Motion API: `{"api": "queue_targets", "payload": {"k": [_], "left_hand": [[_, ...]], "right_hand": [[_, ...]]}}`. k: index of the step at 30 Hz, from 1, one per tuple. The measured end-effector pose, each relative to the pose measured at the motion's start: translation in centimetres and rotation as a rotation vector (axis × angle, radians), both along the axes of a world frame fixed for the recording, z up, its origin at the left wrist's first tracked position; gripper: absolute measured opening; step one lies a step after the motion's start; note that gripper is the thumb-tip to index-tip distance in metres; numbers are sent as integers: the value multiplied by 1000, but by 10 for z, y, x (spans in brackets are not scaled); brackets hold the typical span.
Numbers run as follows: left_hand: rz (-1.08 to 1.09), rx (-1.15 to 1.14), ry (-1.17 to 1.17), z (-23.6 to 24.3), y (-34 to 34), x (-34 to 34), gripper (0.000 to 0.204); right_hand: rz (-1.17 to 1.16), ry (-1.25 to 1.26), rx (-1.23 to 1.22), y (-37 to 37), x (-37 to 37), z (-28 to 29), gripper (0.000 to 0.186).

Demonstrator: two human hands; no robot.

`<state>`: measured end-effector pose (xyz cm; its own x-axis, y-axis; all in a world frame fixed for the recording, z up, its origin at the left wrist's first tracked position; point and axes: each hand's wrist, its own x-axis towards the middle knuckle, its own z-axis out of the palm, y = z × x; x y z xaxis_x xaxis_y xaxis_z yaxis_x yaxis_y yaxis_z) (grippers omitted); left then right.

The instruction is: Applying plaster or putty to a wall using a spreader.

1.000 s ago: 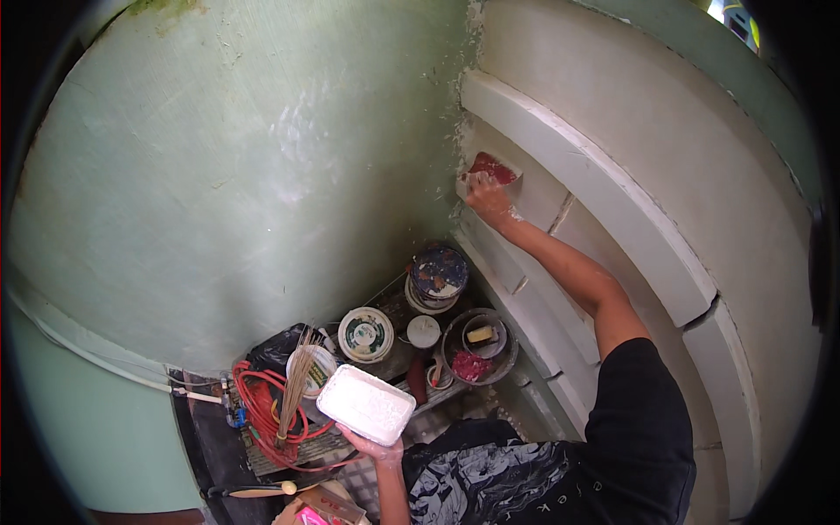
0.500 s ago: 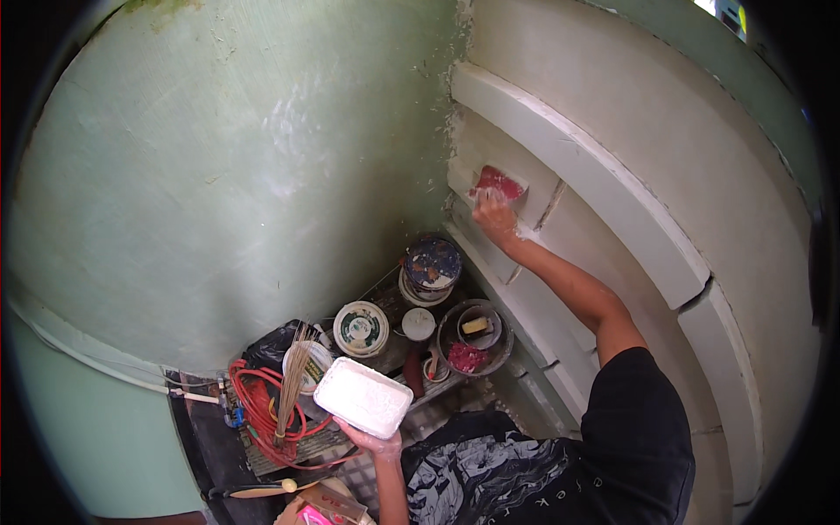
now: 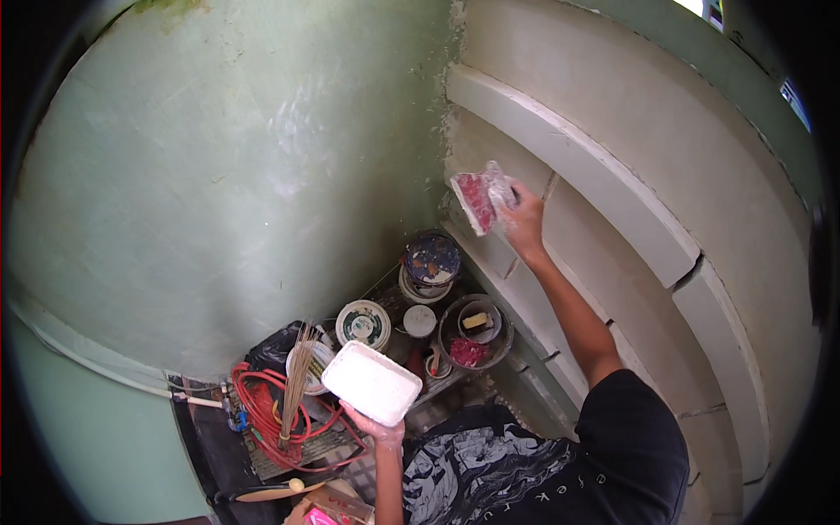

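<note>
My right hand [image 3: 522, 214] grips a red spreader [image 3: 474, 199] smeared with white paste, held up in front of the cream wall's lower recessed band near the corner. My left hand [image 3: 373, 420] holds a rectangular tray [image 3: 372, 385] coated in white paste from beneath, low at the middle of the view. Behind the tray stand a bundle of thin sticks [image 3: 294, 389] and a lidded white bucket [image 3: 363, 321].
Stepped cream bands [image 3: 612, 188] curve along the right; a green wall [image 3: 219, 175] is ahead. A wooden shelf holds a dark-lidded bucket [image 3: 433, 258], a grey basin [image 3: 501, 348] with a sponge and red material, and red hose [image 3: 254, 407]. A white pipe [image 3: 105, 372] runs at left.
My right hand has turned the red spreader and drawn it out from the recessed band, slightly toward me. My left hand's tray has shifted a little upward and to the right.
</note>
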<state>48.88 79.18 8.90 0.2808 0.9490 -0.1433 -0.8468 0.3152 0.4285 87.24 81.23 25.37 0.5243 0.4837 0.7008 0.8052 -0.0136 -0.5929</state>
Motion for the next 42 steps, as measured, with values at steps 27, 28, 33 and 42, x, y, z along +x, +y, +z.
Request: {"api": "queue_targets", "payload": {"k": [27, 28, 33, 42], "left_hand": [[-375, 2, -61, 50, 5, 12, 68], [-364, -4, -49, 49, 6, 11, 68], [-430, -10, -101, 52, 11, 3, 68], [-617, -99, -158, 50, 11, 6, 72]], "right_hand": [[672, 287, -230, -62, -256, -49, 46], [724, 294, -300, -62, -255, -46, 50], [923, -13, -605, -71, -221, -21, 67], [835, -366, -472, -72, -196, -26, 43]]}}
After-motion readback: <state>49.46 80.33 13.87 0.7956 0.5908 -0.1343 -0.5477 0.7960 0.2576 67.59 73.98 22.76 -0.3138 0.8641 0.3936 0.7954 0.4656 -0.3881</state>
